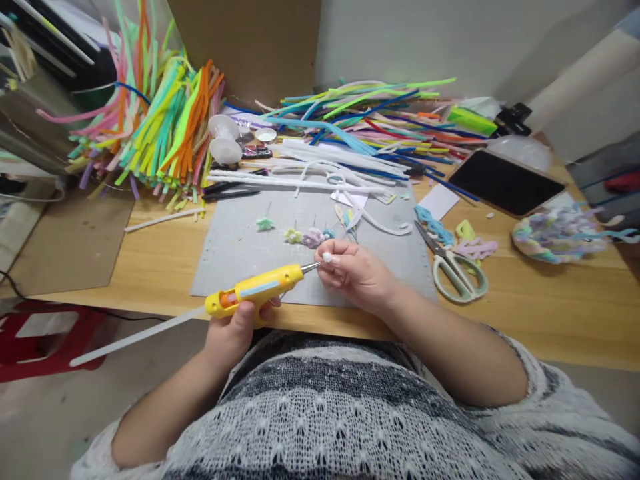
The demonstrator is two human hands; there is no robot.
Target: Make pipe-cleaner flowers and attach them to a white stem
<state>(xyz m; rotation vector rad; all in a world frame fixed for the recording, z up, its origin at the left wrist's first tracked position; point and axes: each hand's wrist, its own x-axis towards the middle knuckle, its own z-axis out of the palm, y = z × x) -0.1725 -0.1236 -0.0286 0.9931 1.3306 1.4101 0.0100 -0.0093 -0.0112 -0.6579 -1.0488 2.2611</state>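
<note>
A yellow glue gun (270, 283) is gripped in my left hand (240, 327), its metal nozzle pointing right. From its back end a long white glue stick (140, 337) sticks out. My right hand (355, 273) pinches a small white fuzzy piece (327, 257), with the nozzle tip right beside it; whether they touch I cannot tell. Just beyond my right hand, on the grey cutting mat (235, 267), lie small pipe-cleaner flowers on thin stems: a green one (265, 224), a yellow one (293, 236), a purple one (313, 238) and a blue one, partly hidden.
Scissors (457, 273) lie right of the mat, near blue, yellow and pink pipe-cleaner scraps (475, 248). White pipe cleaners (300, 180) cross the mat's far edge; a coloured heap (360, 120) lies behind. Bundles (170, 127) stand left. A dark-screened tablet (507, 181) lies right.
</note>
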